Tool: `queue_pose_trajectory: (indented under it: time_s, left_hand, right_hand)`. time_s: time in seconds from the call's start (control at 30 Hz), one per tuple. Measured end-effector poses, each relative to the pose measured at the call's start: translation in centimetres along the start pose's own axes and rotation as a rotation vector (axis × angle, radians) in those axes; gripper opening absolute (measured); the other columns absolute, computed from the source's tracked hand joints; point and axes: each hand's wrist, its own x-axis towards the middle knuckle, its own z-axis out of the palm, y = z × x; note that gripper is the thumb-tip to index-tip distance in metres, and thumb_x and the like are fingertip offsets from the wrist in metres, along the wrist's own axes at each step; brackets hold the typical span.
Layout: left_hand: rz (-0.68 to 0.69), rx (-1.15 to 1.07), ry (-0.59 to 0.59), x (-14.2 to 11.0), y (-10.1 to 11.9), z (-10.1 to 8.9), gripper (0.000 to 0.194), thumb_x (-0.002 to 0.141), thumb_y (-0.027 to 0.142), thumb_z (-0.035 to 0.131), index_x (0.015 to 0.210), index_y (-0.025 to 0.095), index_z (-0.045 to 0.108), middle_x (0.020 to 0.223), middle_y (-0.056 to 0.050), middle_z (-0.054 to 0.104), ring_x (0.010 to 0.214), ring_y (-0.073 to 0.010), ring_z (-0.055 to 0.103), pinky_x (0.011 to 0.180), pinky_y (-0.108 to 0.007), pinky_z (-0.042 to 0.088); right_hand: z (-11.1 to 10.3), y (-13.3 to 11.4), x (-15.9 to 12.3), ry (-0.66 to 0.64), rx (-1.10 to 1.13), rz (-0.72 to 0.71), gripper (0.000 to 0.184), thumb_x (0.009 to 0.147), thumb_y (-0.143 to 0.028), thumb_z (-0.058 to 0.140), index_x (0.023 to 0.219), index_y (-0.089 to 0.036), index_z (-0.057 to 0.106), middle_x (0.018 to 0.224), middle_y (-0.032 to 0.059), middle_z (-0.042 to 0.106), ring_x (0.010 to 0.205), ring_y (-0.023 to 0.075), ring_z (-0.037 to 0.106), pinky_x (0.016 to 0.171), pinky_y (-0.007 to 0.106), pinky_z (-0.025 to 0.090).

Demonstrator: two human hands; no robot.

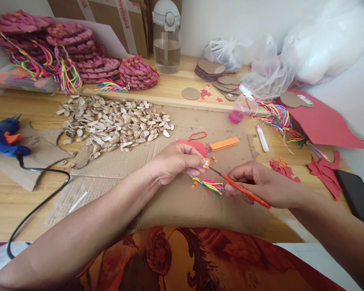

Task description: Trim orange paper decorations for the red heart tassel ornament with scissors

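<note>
My left hand (pixel 182 161) pinches a small piece of orange paper (pixel 206 163) with a white shape on its face. My right hand (pixel 255 182) is closed around orange-handled scissors (pixel 245 190), whose dark, narrow blades reach the paper's edge. Beneath my left hand lies a red rounded piece (pixel 198 148) with a red cord loop (pixel 197 135), partly covered. Between the hands, a multicoloured tassel (pixel 210 185) rests on the cardboard (pixel 176 210). Small orange scraps (pixel 194 184) lie around it, and a folded orange strip (pixel 224 144) sits just beyond.
Peanut shells (pixel 118 121) cover the left-centre; a blue glue gun (pixel 6 135) with a trailing cord lies far left. Behind are stacked pink ornaments (pixel 87 60), a water bottle (pixel 166 40) and cardboard discs (pixel 210 69). A pink paint cup (pixel 238 115) and phone (pixel 356 194) are rightward.
</note>
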Motion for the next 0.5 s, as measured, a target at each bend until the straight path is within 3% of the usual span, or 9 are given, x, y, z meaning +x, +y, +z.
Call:
queue_pose_trajectory:
  time_s: [0.5]
  left_hand:
    - [-0.007,0.013,0.012,-0.01,-0.07,0.06,0.004,0.066,0.01,0.068,0.063,0.011,0.065,0.066,-0.006,0.069,0.062,-0.0108,0.065,0.063,-0.02,0.053]
  right_hand:
    - [-0.01,-0.1,-0.23,-0.017,0.021,0.036,0.027,0.075,-0.044,0.069,0.069,-0.018,0.068,0.052,-0.0015,0.049,0.046,0.0085,0.037,0.043,0.023,0.023]
